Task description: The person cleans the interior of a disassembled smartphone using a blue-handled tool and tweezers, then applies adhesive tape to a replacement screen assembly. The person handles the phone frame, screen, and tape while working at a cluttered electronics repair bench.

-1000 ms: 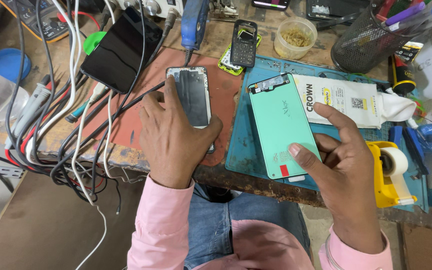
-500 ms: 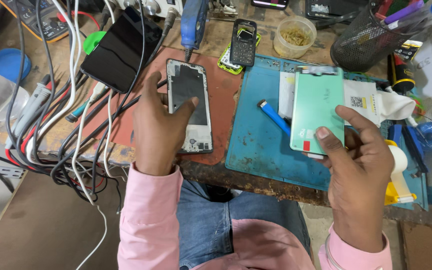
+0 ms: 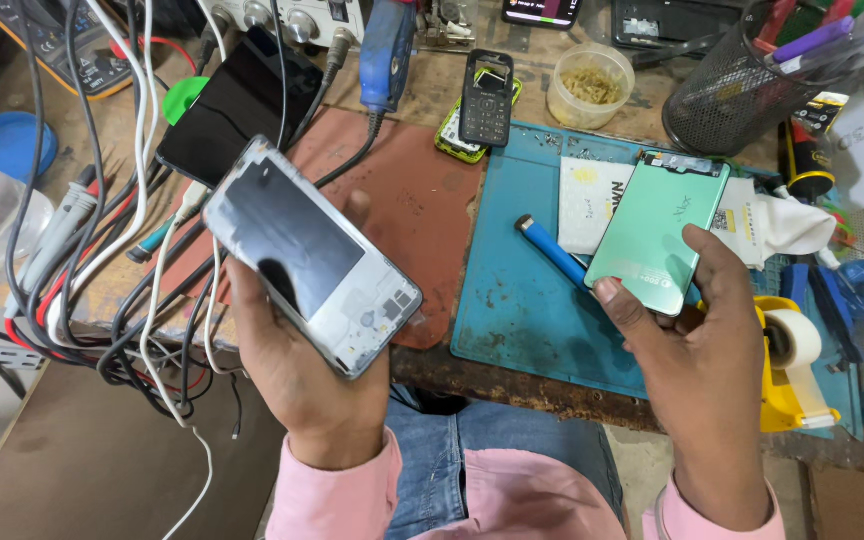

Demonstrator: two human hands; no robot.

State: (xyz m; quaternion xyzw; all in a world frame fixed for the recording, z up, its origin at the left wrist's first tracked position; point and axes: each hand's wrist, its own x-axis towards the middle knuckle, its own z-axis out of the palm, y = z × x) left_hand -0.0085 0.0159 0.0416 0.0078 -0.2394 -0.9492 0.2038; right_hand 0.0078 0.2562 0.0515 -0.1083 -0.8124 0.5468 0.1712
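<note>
Clutter covered your counter (image 3: 542, 95): cables (image 3: 102, 250), a red mat (image 3: 422, 210) and a blue mat (image 3: 522, 320). Your left hand (image 3: 302, 370) gripped a stripped phone (image 3: 310, 255) above the red mat; your right hand (image 3: 702, 350) pinched a green back cover (image 3: 657, 230) over the blue one.

Opened smartphone body (image 3: 310, 268): silver-grey frame, back removed, dark shiny battery panel across most of the interior, bare circuit parts at the lower end. Held clear of the bench, tilted diagonally, upper end pointing up-left, above the edge of the red-brown mat. Mint-green back cover (image 3: 658, 230): flat, glossy, rounded corners, dark camera strip at the top edge. Held outer face up, slanted right, over the blue mat
</note>
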